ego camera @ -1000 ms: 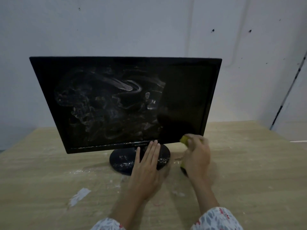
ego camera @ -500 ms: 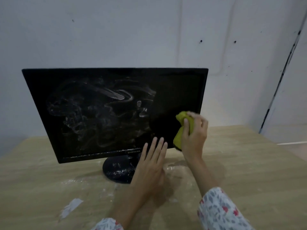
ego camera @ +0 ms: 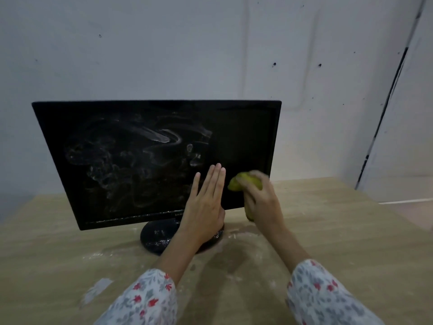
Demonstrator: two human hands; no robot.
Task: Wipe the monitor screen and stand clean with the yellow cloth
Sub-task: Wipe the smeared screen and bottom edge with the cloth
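The left hand (ego camera: 206, 202) is flat, with its fingers straight, close together and pointing up. The right hand (ego camera: 262, 198) is curled round the cloth (ego camera: 235, 184).

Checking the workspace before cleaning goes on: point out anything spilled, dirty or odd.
White smears swirl across the left and middle of the monitor screen; its right part looks dark and clean. White specks dust the stand, and powder and a pale scrap lie on the table.

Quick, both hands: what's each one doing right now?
Left hand: open, fingers straight, holding nothing.
Right hand: gripping the yellow cloth.
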